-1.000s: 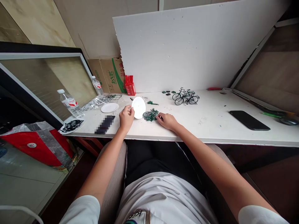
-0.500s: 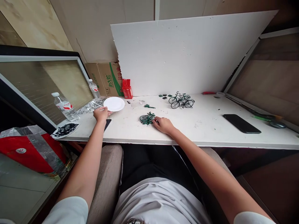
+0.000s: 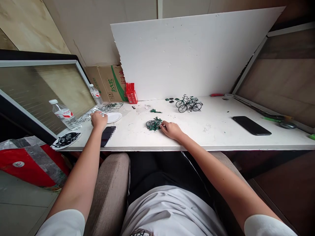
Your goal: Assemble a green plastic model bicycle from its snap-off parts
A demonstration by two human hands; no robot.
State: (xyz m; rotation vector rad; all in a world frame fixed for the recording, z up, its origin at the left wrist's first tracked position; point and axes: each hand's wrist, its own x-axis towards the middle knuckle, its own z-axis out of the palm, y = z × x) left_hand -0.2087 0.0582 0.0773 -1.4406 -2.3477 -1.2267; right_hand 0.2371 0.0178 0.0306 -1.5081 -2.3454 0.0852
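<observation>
Over the last second I watched my left hand (image 3: 98, 120) carry the white paper plate (image 3: 113, 117) away from the middle of the worktop (image 3: 221, 131) and out to the far left. The plate now lies flat there, and my left fingers rest at its left rim; I cannot tell whether they still pinch it or only touch it. My right hand (image 3: 171, 129) has hardly moved: its fingertips are curled on the right side of the green model bicycle (image 3: 153, 124), which lies on its side near the middle. I judge the plate is now out of the way and the space around the half-built bicycle is freed.

Just near the plate lies a dark phone (image 3: 106, 136), close to the near edge. Left of it, a second plate with black parts (image 3: 64, 139) overhangs the left corner, beside a water bottle (image 3: 64, 114). Clear part sprues (image 3: 108, 107) lie just beyond the plate. To the far right stand two finished model bicycles (image 3: 189, 103), well apart, and a black phone (image 3: 251, 125) farther right. Between my right hand and that phone the surface is open.
</observation>
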